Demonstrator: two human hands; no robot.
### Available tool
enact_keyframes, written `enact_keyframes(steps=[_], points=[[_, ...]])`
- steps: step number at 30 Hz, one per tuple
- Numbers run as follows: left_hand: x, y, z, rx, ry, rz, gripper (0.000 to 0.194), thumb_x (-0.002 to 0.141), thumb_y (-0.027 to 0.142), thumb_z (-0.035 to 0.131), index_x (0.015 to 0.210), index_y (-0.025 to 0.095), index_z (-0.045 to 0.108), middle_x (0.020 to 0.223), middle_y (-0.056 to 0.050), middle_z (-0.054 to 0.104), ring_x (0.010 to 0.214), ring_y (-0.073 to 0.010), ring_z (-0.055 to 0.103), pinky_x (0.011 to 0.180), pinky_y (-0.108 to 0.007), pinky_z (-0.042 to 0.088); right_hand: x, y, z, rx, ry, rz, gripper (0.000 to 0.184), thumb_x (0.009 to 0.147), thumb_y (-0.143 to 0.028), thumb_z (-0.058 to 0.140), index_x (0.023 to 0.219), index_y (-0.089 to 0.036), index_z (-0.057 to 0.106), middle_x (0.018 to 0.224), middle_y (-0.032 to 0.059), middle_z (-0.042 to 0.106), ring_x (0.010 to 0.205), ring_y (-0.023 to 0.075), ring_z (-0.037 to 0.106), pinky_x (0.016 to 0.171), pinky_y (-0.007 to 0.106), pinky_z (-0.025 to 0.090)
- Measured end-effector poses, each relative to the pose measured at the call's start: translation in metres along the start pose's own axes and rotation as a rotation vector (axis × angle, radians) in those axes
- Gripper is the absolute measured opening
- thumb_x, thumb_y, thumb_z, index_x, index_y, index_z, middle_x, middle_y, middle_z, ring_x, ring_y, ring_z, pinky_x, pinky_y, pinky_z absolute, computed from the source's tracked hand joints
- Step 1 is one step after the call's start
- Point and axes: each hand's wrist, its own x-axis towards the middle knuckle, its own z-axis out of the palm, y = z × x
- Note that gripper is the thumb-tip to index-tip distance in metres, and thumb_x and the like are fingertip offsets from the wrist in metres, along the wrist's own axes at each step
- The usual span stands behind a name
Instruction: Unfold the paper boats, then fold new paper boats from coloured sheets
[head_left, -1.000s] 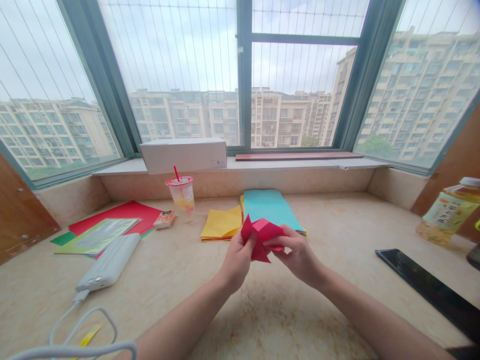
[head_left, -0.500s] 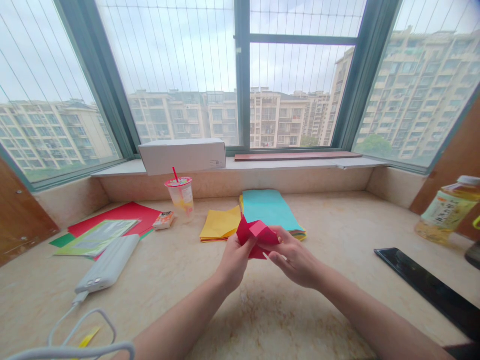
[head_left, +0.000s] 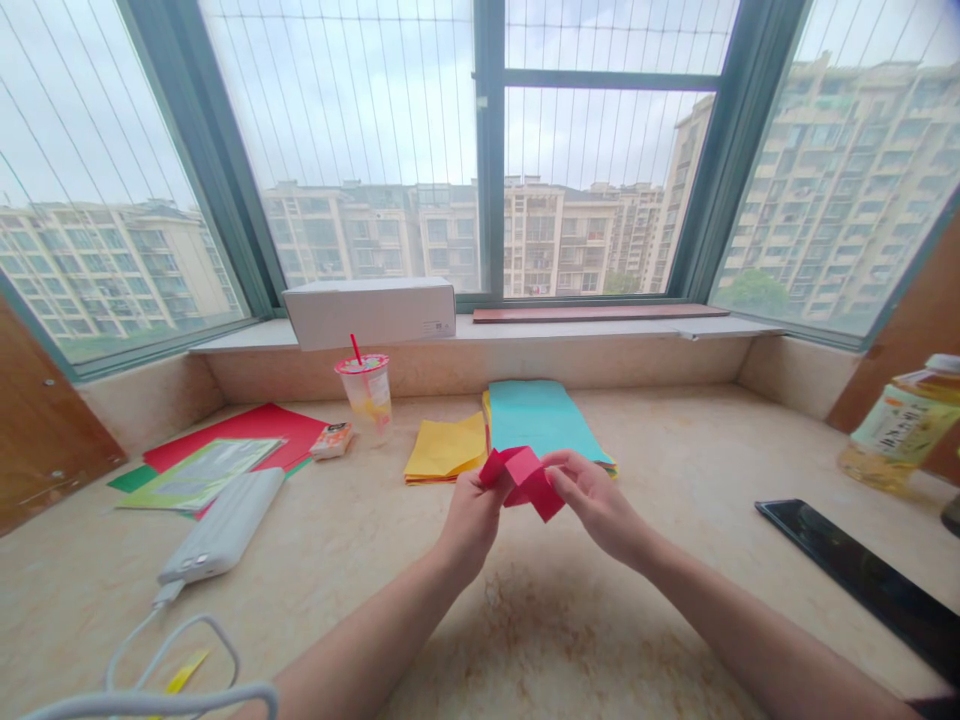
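Note:
A piece of folded red paper [head_left: 528,474], with several creased flaps, is held up above the stone counter. My left hand [head_left: 474,520] grips its left end, the thumb on the near side. On the right, my right hand [head_left: 594,498] pinches the paper's edge between thumb and fingers. Just behind the hands lie a stack of yellow paper [head_left: 444,446] and a larger stack topped with a light blue sheet [head_left: 541,415]. The undersides of the folds are hidden.
Left: a plastic cup with a red straw [head_left: 365,390], a small orange packet [head_left: 331,441], red sheets [head_left: 300,432], a white power bank [head_left: 223,527] and its cable [head_left: 176,627]. Right: a black phone-like slab [head_left: 855,570] and a drink bottle [head_left: 900,430]. A white box [head_left: 371,310] stands on the sill.
The red paper has been turned and its flaps sit differently, one now pointing down to the right. My right hand has shifted its hold to the paper's right edge.

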Motion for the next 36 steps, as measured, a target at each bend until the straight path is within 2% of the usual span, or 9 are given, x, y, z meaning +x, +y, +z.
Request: enact_keyframes(steps=[3, 9, 12, 17, 19, 22, 25, 29, 36], points=[[-0.001, 0.002, -0.001, 0.001, -0.01, -0.002, 0.033, 0.068, 0.044, 0.079, 0.073, 0.012, 0.075, 0.071, -0.005, 0.07, 0.072, -0.0169, 0.06, 0.073, -0.027, 0.047, -0.001, -0.001, 0.005, 0.037, -0.057, 0.028, 0.04, 0.089, -0.052, 0.06, 0.11, -0.018, 0.056, 0.099, 0.0089, 0.068, 0.093, 0.0216, 0.066, 0.077, 0.035, 0.055], [0.001, -0.007, -0.002, -0.032, -0.094, -0.074, 0.033, 0.072, 0.042, 0.076, 0.077, 0.01, 0.07, 0.074, -0.007, 0.068, 0.069, -0.0175, 0.061, 0.067, -0.027, 0.047, 0.0, 0.007, 0.006, 0.126, -0.07, 0.07, 0.042, 0.085, -0.052, 0.066, 0.109, -0.02, 0.054, 0.09, 0.0057, 0.069, 0.082, 0.0203, 0.069, 0.068, 0.033, 0.056], [0.002, -0.008, -0.003, 0.024, -0.01, -0.042, 0.036, 0.071, 0.039, 0.078, 0.093, 0.012, 0.067, 0.081, -0.006, 0.068, 0.073, -0.017, 0.063, 0.067, -0.025, 0.048, 0.003, 0.007, 0.001, 0.102, -0.06, 0.074, 0.039, 0.082, -0.052, 0.068, 0.101, -0.018, 0.058, 0.085, 0.0049, 0.071, 0.078, 0.0191, 0.069, 0.067, 0.032, 0.055], [0.004, -0.001, -0.009, 0.191, 0.097, 0.087, 0.064, 0.066, 0.028, 0.081, 0.122, 0.019, 0.053, 0.096, -0.006, 0.068, 0.076, -0.0168, 0.065, 0.063, -0.024, 0.05, 0.004, 0.005, -0.008, 0.077, -0.127, 0.134, 0.037, 0.078, -0.05, 0.072, 0.095, -0.017, 0.067, 0.09, 0.0064, 0.074, 0.08, 0.0194, 0.07, 0.071, 0.032, 0.055], [0.004, 0.0, -0.011, 0.291, 0.076, 0.131, 0.052, 0.067, 0.026, 0.079, 0.114, 0.019, 0.059, 0.095, -0.006, 0.069, 0.075, -0.017, 0.065, 0.063, -0.024, 0.05, 0.004, 0.005, -0.009, 0.069, -0.144, 0.143, 0.036, 0.078, -0.049, 0.073, 0.095, -0.017, 0.069, 0.092, 0.0065, 0.075, 0.082, 0.02, 0.07, 0.073, 0.033, 0.055], [0.004, -0.001, -0.014, 0.43, 0.041, 0.16, 0.018, 0.071, 0.02, 0.071, 0.089, 0.017, 0.068, 0.082, -0.004, 0.071, 0.073, -0.0171, 0.064, 0.065, -0.024, 0.049, 0.003, 0.007, -0.009, 0.043, -0.157, 0.147, 0.033, 0.08, -0.045, 0.072, 0.095, -0.017, 0.07, 0.093, 0.0071, 0.075, 0.084, 0.0208, 0.07, 0.074, 0.034, 0.055], [0.004, -0.003, -0.015, 0.476, 0.025, 0.152, 0.013, 0.073, 0.013, 0.062, 0.081, 0.017, 0.071, 0.078, -0.003, 0.073, 0.074, -0.0178, 0.065, 0.069, -0.025, 0.049, 0.003, 0.006, -0.01, 0.024, -0.131, 0.149, 0.029, 0.08, -0.043, 0.072, 0.095, -0.017, 0.071, 0.094, 0.0071, 0.076, 0.084, 0.0213, 0.07, 0.075, 0.034, 0.055], [0.006, -0.002, -0.016, 0.444, 0.04, 0.158, 0.029, 0.069, 0.006, 0.054, 0.086, 0.018, 0.074, 0.084, -0.003, 0.076, 0.08, -0.0197, 0.068, 0.075, -0.027, 0.05, 0.005, 0.0, -0.013, -0.001, -0.062, 0.164, 0.029, 0.079, -0.042, 0.073, 0.095, -0.018, 0.072, 0.089, 0.0064, 0.076, 0.078, 0.021, 0.07, 0.07, 0.034, 0.054], [0.008, -0.004, -0.014, 0.31, -0.01, 0.099, 0.035, 0.074, 0.009, 0.052, 0.104, 0.015, 0.069, 0.085, -0.004, 0.076, 0.078, -0.0197, 0.07, 0.072, -0.028, 0.054, 0.007, -0.002, -0.016, -0.087, 0.085, 0.133, 0.033, 0.079, -0.045, 0.07, 0.096, -0.017, 0.07, 0.084, 0.0068, 0.075, 0.073, 0.0208, 0.069, 0.065, 0.032, 0.054]])
